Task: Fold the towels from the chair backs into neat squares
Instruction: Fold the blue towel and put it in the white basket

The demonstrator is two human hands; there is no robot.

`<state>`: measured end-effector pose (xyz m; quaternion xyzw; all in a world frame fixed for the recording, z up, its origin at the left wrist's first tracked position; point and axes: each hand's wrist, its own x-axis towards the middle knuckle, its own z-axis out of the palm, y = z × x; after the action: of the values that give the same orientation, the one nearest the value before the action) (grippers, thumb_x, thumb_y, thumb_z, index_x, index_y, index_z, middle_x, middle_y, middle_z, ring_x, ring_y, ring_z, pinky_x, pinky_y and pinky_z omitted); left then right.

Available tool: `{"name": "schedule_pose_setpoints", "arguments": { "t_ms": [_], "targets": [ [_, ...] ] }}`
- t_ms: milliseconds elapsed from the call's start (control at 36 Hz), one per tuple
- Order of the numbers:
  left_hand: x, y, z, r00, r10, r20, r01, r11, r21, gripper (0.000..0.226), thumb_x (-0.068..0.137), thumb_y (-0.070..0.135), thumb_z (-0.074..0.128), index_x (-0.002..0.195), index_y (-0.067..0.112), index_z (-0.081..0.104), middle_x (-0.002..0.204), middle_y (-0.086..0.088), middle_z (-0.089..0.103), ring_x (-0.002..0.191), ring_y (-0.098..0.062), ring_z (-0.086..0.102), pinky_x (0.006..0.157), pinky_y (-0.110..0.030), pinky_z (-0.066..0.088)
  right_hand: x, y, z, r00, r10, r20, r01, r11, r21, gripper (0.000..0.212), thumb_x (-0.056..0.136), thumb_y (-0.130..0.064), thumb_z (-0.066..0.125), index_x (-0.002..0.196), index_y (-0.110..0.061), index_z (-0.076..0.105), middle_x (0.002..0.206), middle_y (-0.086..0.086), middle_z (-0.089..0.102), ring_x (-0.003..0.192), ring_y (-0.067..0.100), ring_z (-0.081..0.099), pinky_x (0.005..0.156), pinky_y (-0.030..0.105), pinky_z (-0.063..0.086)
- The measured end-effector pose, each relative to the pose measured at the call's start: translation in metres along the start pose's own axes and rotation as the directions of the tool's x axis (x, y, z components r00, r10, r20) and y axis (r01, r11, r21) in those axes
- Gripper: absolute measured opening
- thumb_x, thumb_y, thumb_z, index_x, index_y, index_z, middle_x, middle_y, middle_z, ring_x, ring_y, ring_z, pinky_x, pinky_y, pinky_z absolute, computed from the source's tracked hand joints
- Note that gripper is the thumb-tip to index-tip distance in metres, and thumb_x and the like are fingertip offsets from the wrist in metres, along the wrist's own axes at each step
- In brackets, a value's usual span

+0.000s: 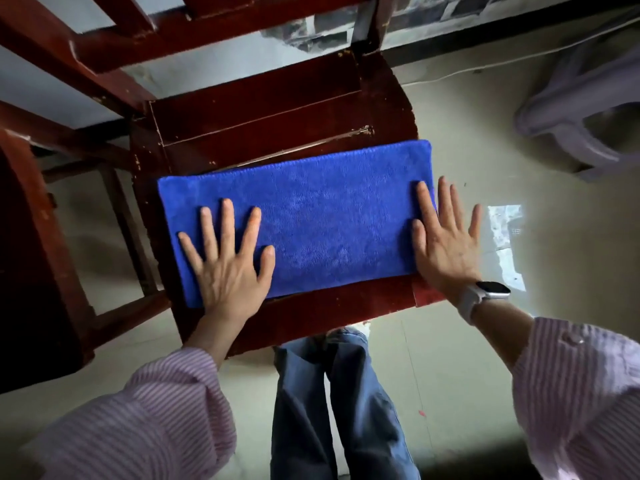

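Note:
A blue towel [322, 209] lies flat as a long rectangle across the seat of a dark red wooden chair [263, 109]. My left hand [227, 261] presses flat on the towel's left end, fingers spread and straight. At the right end my right hand [445, 240] lies flat too, with thumb and forefinger on the cloth and the other fingers past the towel's edge, over the floor. A white watch sits on that wrist.
The chair's back rails [114, 39] rise at the top left. Another dark wooden piece of furniture [34, 258] stands at the left. A pale plastic stool [585, 109] is at the right, on the light floor. My legs in jeans [332, 403] stand just before the seat.

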<state>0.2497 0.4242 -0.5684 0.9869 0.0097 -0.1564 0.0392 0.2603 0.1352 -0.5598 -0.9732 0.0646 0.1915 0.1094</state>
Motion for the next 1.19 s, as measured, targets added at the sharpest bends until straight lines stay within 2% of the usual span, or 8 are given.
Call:
{"name": "schedule_pose_setpoints", "arguments": {
  "t_ms": [222,417,528,639,806,917,1028,1194],
  "targets": [
    [-0.006,0.025,-0.020,0.999,0.005,0.037,-0.003,0.998,-0.060,0.057,0.085,0.038,0.032,0.141,0.025,0.030,0.153,-0.009,0.022,0.141,-0.035,0.013,0.105,-0.068,0.004,-0.043,-0.012,-0.013,0.891,0.409,-0.198,-0.241,0.794,0.559,0.040,0.090,-0.025,0.042,0.122,-0.002,0.049,0.118,0.017,0.052,0.106,0.033,0.053,0.092,0.040,0.043],
    [-0.022,0.060,-0.022,0.952,0.238,0.193,-0.236,0.971,-0.034,0.059,0.081,0.040,0.033,0.138,0.027,0.035,0.150,-0.010,0.030,0.138,-0.034,0.023,0.101,-0.067,0.023,-0.055,-0.027,-0.009,0.597,0.676,0.432,-0.620,0.047,0.783,0.040,0.085,-0.031,0.058,0.055,-0.004,0.054,0.058,0.015,0.054,0.054,0.022,0.049,0.054,0.032,0.041],
    [-0.021,0.061,-0.023,0.945,0.227,0.237,-0.223,0.974,-0.042,0.059,0.079,0.040,0.038,0.137,0.027,0.039,0.150,-0.009,0.030,0.138,-0.036,0.025,0.101,-0.066,0.023,-0.042,-0.037,-0.022,0.484,0.578,0.658,-0.536,-0.399,0.744,0.021,0.086,-0.019,0.059,0.070,-0.008,0.053,0.062,0.007,0.049,0.051,0.015,0.046,0.036,0.016,0.031],
    [-0.017,0.057,-0.032,0.933,0.244,0.265,-0.218,0.968,-0.124,0.061,0.077,0.037,0.045,0.137,0.027,0.040,0.153,-0.006,0.024,0.141,-0.032,0.017,0.106,-0.062,0.017,-0.031,-0.043,-0.033,0.483,0.496,0.722,-0.500,-0.521,0.692,0.008,0.087,-0.012,0.056,0.080,-0.009,0.053,0.064,0.005,0.045,0.050,0.013,0.044,0.034,0.015,0.034],
    [-0.002,0.059,-0.057,0.977,0.136,0.164,-0.009,0.797,-0.604,0.035,0.085,0.022,0.050,0.114,0.007,0.062,0.127,-0.008,0.057,0.126,-0.026,0.044,0.102,-0.024,0.031,-0.038,-0.057,-0.049,0.696,0.578,0.426,-0.491,-0.050,0.870,0.021,0.080,-0.006,0.057,0.067,-0.022,0.055,0.065,0.000,0.052,0.054,0.012,0.046,0.050,0.022,0.039],
    [0.009,0.069,-0.092,0.868,0.045,0.495,0.480,0.182,-0.858,0.024,0.096,0.010,0.042,0.114,0.012,0.056,0.103,-0.002,0.064,0.098,-0.018,0.062,0.083,-0.021,0.047,-0.061,-0.090,-0.059,0.965,0.262,-0.002,-0.131,0.488,0.863,0.015,0.078,-0.001,0.062,0.085,-0.014,0.063,0.095,-0.004,0.057,0.084,0.004,0.052,0.078,0.007,0.039],
    [0.018,0.062,-0.101,0.788,0.027,0.615,0.610,-0.160,-0.776,0.030,0.099,0.028,0.035,0.109,0.012,0.058,0.099,-0.006,0.065,0.087,-0.018,0.063,0.072,-0.028,0.052,-0.069,-0.117,-0.053,0.981,-0.169,0.089,0.035,0.618,0.785,0.032,0.078,-0.015,0.066,0.110,-0.011,0.064,0.127,-0.001,0.056,0.117,0.010,0.049,0.099,0.011,0.032],
    [0.025,0.043,-0.073,0.853,-0.241,0.463,0.503,0.142,-0.853,0.036,0.093,0.019,0.049,0.128,0.017,0.046,0.114,-0.007,0.061,0.109,-0.028,0.056,0.098,-0.043,0.041,-0.061,-0.123,-0.041,0.998,-0.049,0.049,-0.005,0.648,0.762,0.040,0.082,-0.019,0.042,0.116,-0.011,0.060,0.122,0.003,0.058,0.117,0.019,0.052,0.097,0.011,0.032]
  ]
}}
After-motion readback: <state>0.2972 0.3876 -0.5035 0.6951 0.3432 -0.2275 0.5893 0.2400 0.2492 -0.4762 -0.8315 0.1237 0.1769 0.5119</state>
